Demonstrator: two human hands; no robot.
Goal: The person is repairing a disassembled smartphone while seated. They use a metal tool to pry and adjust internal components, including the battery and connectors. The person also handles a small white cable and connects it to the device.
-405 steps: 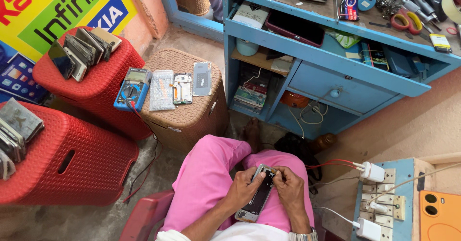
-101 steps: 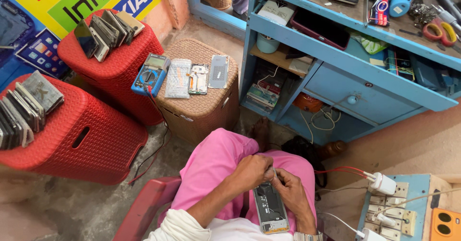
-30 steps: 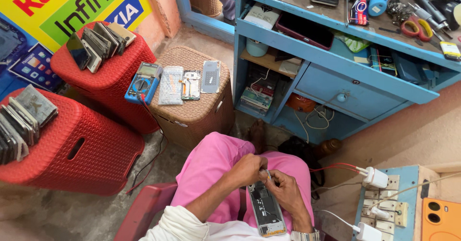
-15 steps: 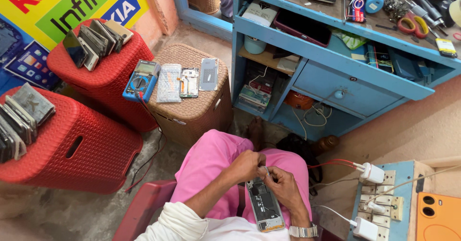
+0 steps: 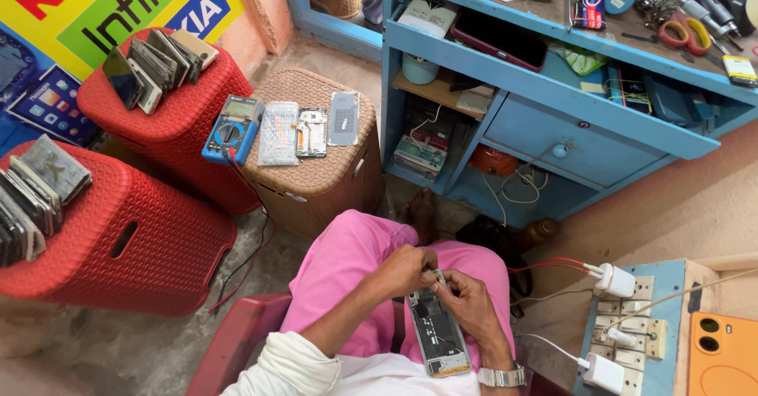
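Hands barely shifted since half a second ago | phone on lap, lower centre, long axis up-down | left hand, right hand both pinching its top end.

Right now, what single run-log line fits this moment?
left hand: steadies top of opened phone | right hand: fingertips at phone's top edge | phone: on lap, back off | nearby: multimeter on brown stool

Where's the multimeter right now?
In the head view, the blue multimeter lies on the brown woven stool, at its left edge, beside the red stool.
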